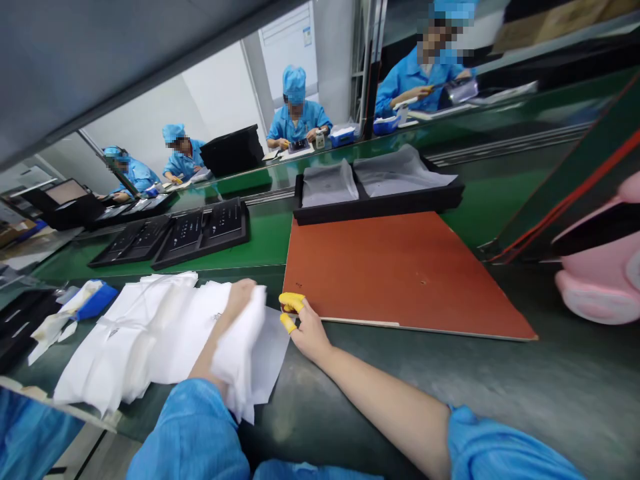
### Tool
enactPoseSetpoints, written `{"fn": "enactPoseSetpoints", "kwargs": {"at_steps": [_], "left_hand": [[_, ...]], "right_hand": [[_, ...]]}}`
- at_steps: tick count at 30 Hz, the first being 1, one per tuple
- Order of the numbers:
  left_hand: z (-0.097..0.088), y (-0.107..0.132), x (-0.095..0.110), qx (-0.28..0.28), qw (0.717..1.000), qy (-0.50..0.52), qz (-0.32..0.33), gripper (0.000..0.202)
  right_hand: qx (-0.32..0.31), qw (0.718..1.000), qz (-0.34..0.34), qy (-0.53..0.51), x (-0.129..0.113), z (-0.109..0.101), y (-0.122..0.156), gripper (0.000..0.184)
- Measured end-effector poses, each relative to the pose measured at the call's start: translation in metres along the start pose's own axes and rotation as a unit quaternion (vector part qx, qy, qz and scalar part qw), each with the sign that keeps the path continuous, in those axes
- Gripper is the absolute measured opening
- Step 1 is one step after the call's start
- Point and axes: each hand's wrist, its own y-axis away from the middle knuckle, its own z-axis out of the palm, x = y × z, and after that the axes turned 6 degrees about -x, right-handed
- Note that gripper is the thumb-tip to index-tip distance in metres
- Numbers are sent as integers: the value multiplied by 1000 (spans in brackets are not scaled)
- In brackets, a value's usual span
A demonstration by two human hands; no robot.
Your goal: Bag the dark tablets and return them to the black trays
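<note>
My left hand (243,297) is at the far edge of a stack of thin white sheets (187,327), bent over a lifted, blurred fold of them. Its fingers are partly hidden, but they appear to grip the sheets. A single flat sheet (270,353) lies under the right side of the stack. My right hand (309,333) wears yellow finger covers on thumb and fingers. It rests by the near left corner of a reddish-brown board (390,267), thumb and forefinger apart, with nothing seen between them.
Beyond the board sits a black tray (380,203) with grey translucent sheets in it. Black trays (200,233) with dark panels stand at left on the green belt. A blue box (97,300) is far left, a pink object (600,280) right. Several co-workers sit opposite.
</note>
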Motion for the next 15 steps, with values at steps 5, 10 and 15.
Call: {"fn": "enactPoseSetpoints", "kwargs": {"at_steps": [5,10,15], "left_hand": [[14,8,18,-47,980,-161,108,29],[8,5,14,-56,971,-210,97,39],[-1,0,10,-10,969,-224,104,33]], "right_hand": [[9,1000,-6,2,-1,-3,-1,27],[12,1000,0,8,-2,-4,-2,28],[-7,1000,2,28,2,-1,-1,30]]}}
